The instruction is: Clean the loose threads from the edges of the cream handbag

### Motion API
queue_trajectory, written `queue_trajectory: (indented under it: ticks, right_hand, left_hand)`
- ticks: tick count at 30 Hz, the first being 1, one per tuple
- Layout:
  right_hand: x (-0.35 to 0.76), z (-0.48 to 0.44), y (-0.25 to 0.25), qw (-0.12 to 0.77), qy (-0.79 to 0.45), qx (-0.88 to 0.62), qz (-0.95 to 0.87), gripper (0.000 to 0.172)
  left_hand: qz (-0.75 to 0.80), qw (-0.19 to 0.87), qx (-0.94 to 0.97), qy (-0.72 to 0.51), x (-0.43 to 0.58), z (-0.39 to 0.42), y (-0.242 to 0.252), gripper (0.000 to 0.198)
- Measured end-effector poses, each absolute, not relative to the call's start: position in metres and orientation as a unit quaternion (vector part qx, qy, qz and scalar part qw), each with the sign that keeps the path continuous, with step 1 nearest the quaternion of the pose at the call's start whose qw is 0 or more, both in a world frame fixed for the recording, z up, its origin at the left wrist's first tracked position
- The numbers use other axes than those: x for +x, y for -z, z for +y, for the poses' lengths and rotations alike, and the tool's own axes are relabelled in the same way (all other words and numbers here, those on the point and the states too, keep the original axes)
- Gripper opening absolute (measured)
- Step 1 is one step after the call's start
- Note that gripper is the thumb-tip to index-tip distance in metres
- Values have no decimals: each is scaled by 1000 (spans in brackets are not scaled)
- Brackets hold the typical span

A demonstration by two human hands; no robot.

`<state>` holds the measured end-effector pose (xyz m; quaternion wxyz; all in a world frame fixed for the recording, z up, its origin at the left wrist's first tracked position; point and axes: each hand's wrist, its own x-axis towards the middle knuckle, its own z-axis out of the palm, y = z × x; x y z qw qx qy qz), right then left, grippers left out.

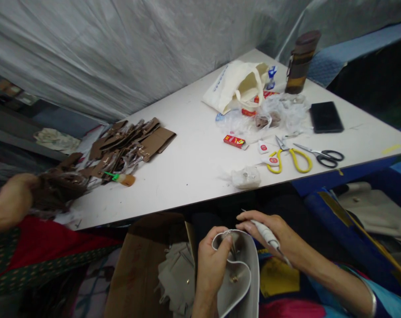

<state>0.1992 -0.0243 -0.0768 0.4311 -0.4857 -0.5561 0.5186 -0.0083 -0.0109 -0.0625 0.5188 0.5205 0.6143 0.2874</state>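
Observation:
My left hand [211, 260] is closed around the top edge of a light grey leather piece [243, 282] with a white-stitched rim, held in my lap below the table edge. My right hand [275, 234] grips a thin white pen-like tool [265, 233], its tip pointing left just above the piece's upper edge. A small metal fitting shows on the inside of the grey piece. Both hands are close together, almost touching.
Another person's hand [11, 201] at the far left holds brown leather pieces beside a pile of them [127, 143]. On the white table [193, 172] lie yellow scissors [291, 158], black scissors [322, 154], a red box [235, 141], a cloth bag [236, 86], a black phone [326, 117]. A cardboard box [143, 265] sits left of my lap.

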Motion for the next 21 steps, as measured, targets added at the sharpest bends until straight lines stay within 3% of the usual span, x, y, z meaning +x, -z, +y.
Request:
queue_trajectory:
  ticks: [7,13,21]
  right_hand:
    - [216,-12,86,465,-498,-526,-508,43]
    - [224,-5,86,468,-434,-575,-512,40]
    - [219,-4,81,479,-464,-545,-508,40]
  left_hand:
    - [600,551,494,-303,-16,-6,77,17]
    - [615,544,480,-310,-14,-1,78,14]
    - [616,543,478,-313,-9,5,77,10]
